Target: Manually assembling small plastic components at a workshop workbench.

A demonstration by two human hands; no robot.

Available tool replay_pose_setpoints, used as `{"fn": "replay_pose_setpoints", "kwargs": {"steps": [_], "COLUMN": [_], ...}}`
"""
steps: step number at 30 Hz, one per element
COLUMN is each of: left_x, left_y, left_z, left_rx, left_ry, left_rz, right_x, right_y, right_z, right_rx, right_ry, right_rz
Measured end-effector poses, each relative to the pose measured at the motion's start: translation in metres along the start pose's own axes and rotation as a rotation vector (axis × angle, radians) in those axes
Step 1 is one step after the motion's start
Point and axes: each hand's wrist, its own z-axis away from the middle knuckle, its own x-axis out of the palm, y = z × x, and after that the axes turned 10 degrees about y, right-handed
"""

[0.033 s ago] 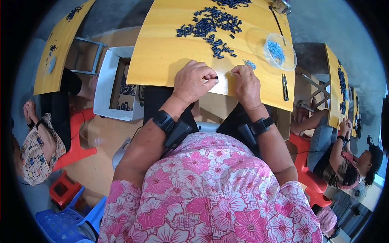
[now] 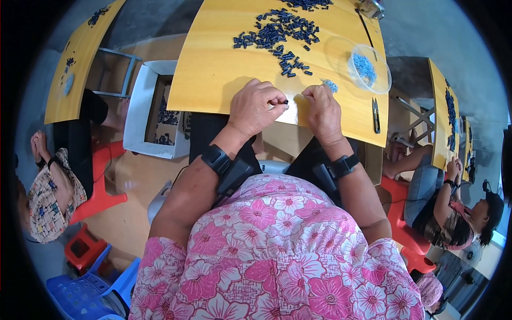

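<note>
My left hand (image 2: 256, 108) is closed at the table's near edge. Between its thumb and forefinger is a small black cylindrical piece (image 2: 286, 102), only its dark end showing. A short gap away, my right hand (image 2: 324, 111) is closed too, thumb and fingertips pressed together and pointing toward the black piece. Whatever those fingers hold is too small to make out. Just beyond my right hand lies a small heap of tiny pale-blue bits (image 2: 330, 85). Farther off, many loose black cylindrical pieces (image 2: 273, 34) are spread over the yellow table (image 2: 208, 69).
To the right stands a clear round tub (image 2: 388, 80) holding pale-blue bits (image 2: 365, 69). Black-handled snips (image 2: 376, 116) lie near the right edge. A white box (image 2: 136, 114) with dark pieces is below the table's left side. People sit at tables on both sides.
My right hand has shifted very slightly to the left, toward the black piece. My left hand stays where it was, still pinching that piece.
</note>
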Motion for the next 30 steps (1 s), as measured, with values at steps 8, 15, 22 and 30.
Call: {"fn": "replay_pose_setpoints", "kwargs": {"steps": [8,15,22,30], "left_x": [0.000,0.000,0.000,-0.002], "left_y": [-0.001,-0.001,-0.001,-0.002], "left_z": [0.000,-0.001,-0.002,-0.003], "left_rx": [0.007,-0.013,-0.022,-0.081], "left_ry": [0.000,0.004,-0.005,-0.013], "left_rz": [-0.013,-0.006,-0.021,0.022], "right_x": [0.021,0.024,0.022,0.020], "right_y": [-0.001,-0.001,-0.003,-0.007], "right_z": [0.000,0.002,0.001,-0.003], "right_rx": [0.046,0.005,-0.061,-0.120], "right_ry": [-0.091,-0.120,-0.146,-0.139], "right_rz": [-0.107,-0.076,-0.023,-0.006]}}
